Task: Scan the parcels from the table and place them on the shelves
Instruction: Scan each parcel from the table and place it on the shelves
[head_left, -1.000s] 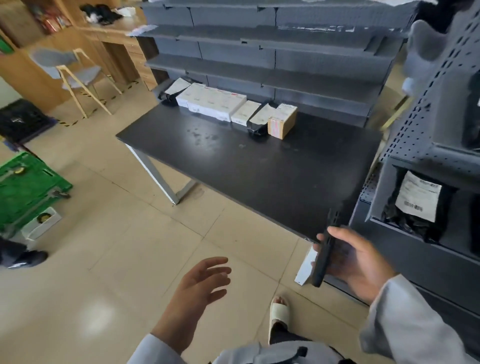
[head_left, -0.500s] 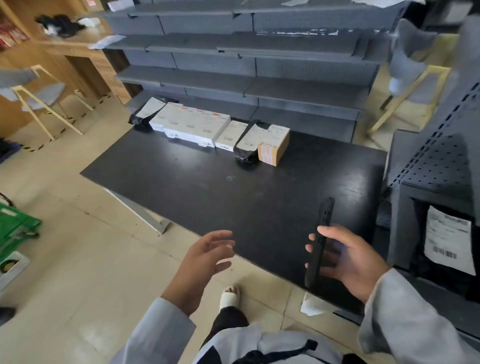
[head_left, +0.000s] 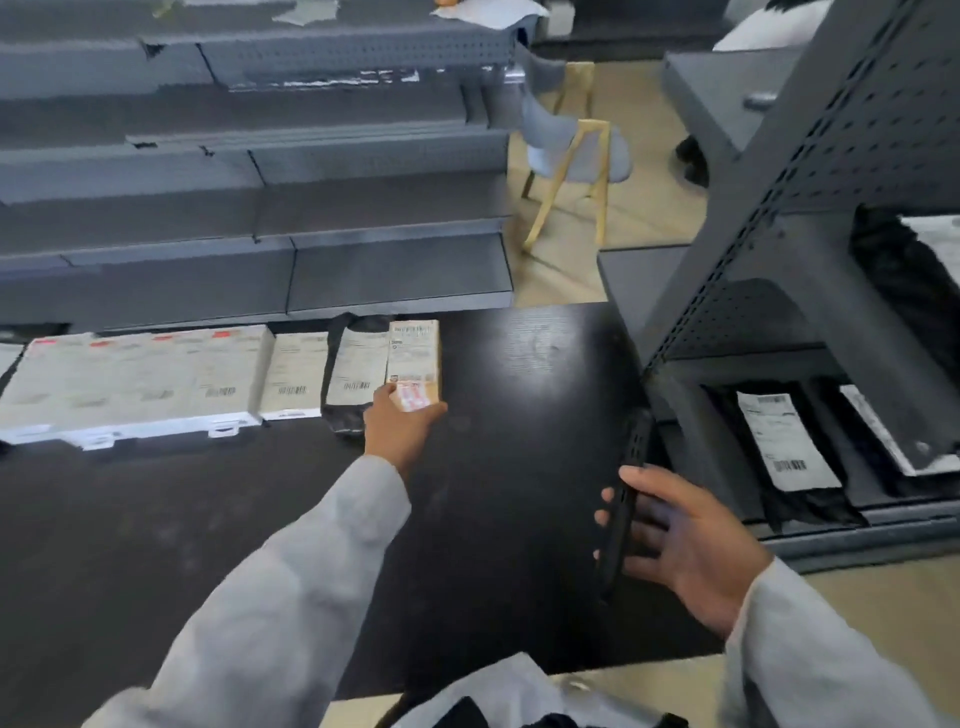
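Nearest you, your right hand (head_left: 680, 540) keeps the slim black handheld scanner (head_left: 623, 499) edge-up in loosely curled fingers, ready to scan. Farther across the black table (head_left: 519, 467), your left hand (head_left: 400, 421) closes thumb and fingers on the small brown cardboard parcel (head_left: 415, 364), rightmost in the table's far row, just beside the grey shelves (head_left: 311, 218).

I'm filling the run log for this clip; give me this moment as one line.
left hand: gripping brown box at row's right end | right hand: holding black scanner | box on table, unscanned

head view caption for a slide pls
Left hand grasps the brown box on the black table; right hand holds the scanner.
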